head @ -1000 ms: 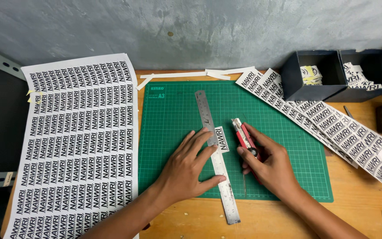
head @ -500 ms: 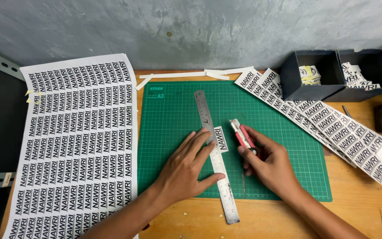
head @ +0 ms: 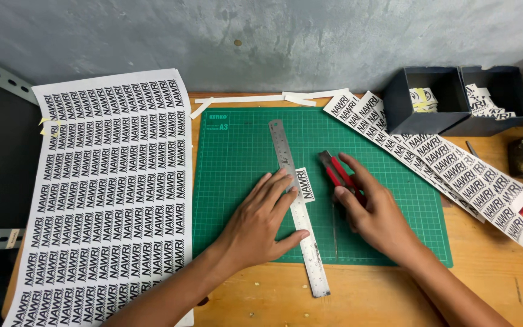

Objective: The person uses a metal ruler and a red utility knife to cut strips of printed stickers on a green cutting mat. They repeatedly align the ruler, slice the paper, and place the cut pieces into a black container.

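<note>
Lying across the wooden table [head: 491, 266], the green cutting mat [head: 237, 151] keeps bare room at its upper left, bordered by a large printed sheet [head: 110, 188]. Printed strips [head: 449, 166] overlap its right edge. The left hand [head: 258, 224], fingers spread flat, presses the steel ruler [head: 282, 148] beside a small cut label [head: 304, 184]. The right hand [head: 379, 215] grips a red utility knife [head: 333, 169].

Two hands at work on a green cutting mat [head: 243, 151].
The left hand [head: 260, 225] presses flat on a steel ruler [head: 296, 203]; a small printed label [head: 304, 184] lies just beside it. The right hand [head: 375, 212] grips a red utility knife [head: 334, 172].
</note>
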